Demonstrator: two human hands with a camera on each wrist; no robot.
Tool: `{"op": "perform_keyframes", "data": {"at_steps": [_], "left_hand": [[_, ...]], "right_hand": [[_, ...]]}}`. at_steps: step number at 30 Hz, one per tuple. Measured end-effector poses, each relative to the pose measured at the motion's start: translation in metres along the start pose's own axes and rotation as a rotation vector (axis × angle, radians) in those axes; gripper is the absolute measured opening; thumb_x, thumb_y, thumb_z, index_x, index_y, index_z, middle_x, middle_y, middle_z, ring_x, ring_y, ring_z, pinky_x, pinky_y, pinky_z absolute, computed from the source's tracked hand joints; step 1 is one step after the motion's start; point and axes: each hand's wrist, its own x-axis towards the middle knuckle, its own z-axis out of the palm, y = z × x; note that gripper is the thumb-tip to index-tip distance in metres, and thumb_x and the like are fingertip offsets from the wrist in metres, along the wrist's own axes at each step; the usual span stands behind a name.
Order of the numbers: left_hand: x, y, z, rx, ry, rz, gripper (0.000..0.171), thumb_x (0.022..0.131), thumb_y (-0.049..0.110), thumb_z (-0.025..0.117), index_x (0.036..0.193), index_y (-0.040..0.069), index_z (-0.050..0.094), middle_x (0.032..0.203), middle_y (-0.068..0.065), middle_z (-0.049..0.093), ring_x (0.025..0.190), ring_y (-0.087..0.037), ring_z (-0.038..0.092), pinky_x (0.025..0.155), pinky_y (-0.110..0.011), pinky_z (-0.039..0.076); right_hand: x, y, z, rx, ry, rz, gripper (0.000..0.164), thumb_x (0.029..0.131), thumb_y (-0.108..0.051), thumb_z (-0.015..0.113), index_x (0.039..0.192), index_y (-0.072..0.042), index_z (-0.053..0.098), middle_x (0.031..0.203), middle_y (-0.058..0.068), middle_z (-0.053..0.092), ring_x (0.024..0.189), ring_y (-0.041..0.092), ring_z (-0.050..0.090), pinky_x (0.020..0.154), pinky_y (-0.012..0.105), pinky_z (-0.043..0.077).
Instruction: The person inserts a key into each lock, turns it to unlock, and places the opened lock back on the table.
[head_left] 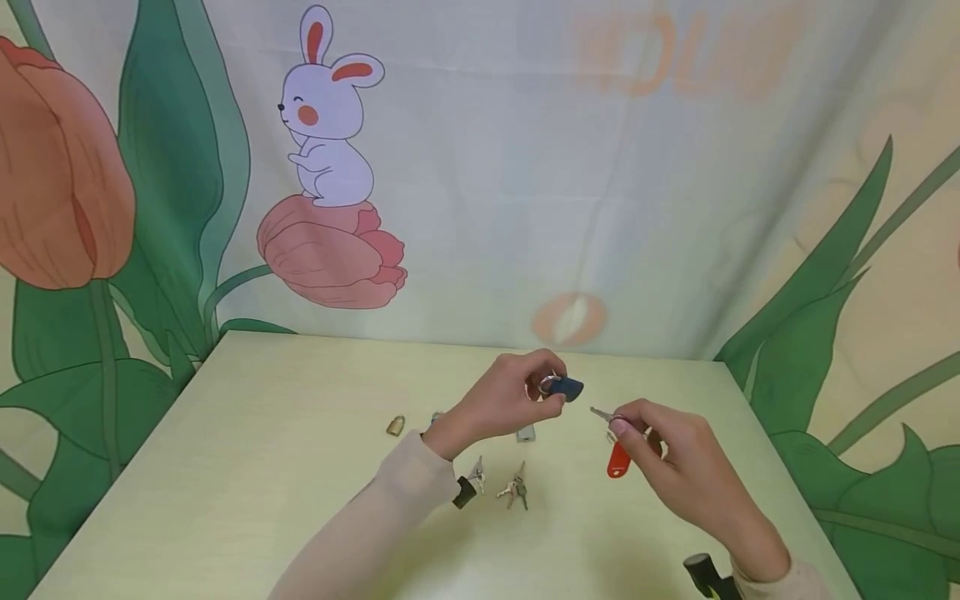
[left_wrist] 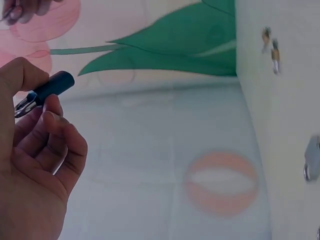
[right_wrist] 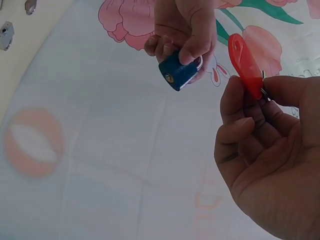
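Note:
My left hand (head_left: 510, 398) holds a blue padlock (head_left: 567, 388) above the table, gripping it near its silver shackle. In the right wrist view the lock's brass keyhole (right_wrist: 169, 78) shows on its lower face. Over to the right, my right hand (head_left: 678, 454) pinches a silver key (head_left: 602, 414) between thumb and forefinger. Its tip points left toward the padlock, with a gap between them. A red key tag (head_left: 618, 461) hangs below those fingers. In the right wrist view the key is mostly hidden behind the fingers.
On the pale table (head_left: 300, 400) lie a small brass padlock (head_left: 395, 426), a grey padlock (head_left: 526, 434) and a bunch of keys (head_left: 515, 489). More keys (head_left: 477, 473) lie by the left wrist, which partly covers a blue item. A printed curtain (head_left: 480, 192) stands behind the table.

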Motion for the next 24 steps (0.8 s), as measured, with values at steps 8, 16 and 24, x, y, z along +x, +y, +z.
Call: {"op": "perform_keyframes", "data": {"at_steps": [8,16,24], "left_hand": [[-0.014,0.013,-0.014,-0.115,0.059,-0.023,0.018,0.087,0.014,0.068,0.105,0.015,0.064,0.085,0.003,0.068,0.07,-0.01,0.057,0.063,-0.022,0.048],[-0.029,0.024,-0.029,-0.158,0.119,-0.011,0.019,0.086,0.011,0.069,0.104,0.015,0.064,0.088,0.002,0.068,0.074,-0.011,0.059,0.067,-0.023,0.048],[-0.047,0.035,-0.045,-0.207,0.167,-0.004,0.018,0.085,0.008,0.069,0.102,0.013,0.065,0.087,0.001,0.068,0.077,-0.012,0.059,0.075,-0.026,0.051]], "right_hand": [[0.009,-0.009,0.002,0.014,0.009,-0.032,0.013,0.095,-0.01,0.063,0.096,-0.022,0.066,0.073,-0.019,0.064,0.057,-0.002,0.048,0.05,0.017,0.04],[0.016,-0.015,0.006,0.041,0.009,-0.048,0.011,0.095,-0.009,0.064,0.096,-0.02,0.067,0.074,-0.017,0.064,0.06,-0.002,0.051,0.052,0.018,0.043],[0.022,-0.023,0.009,0.061,-0.021,-0.049,0.01,0.094,-0.009,0.064,0.096,-0.018,0.067,0.073,-0.017,0.063,0.06,-0.001,0.049,0.052,0.018,0.042]]}}
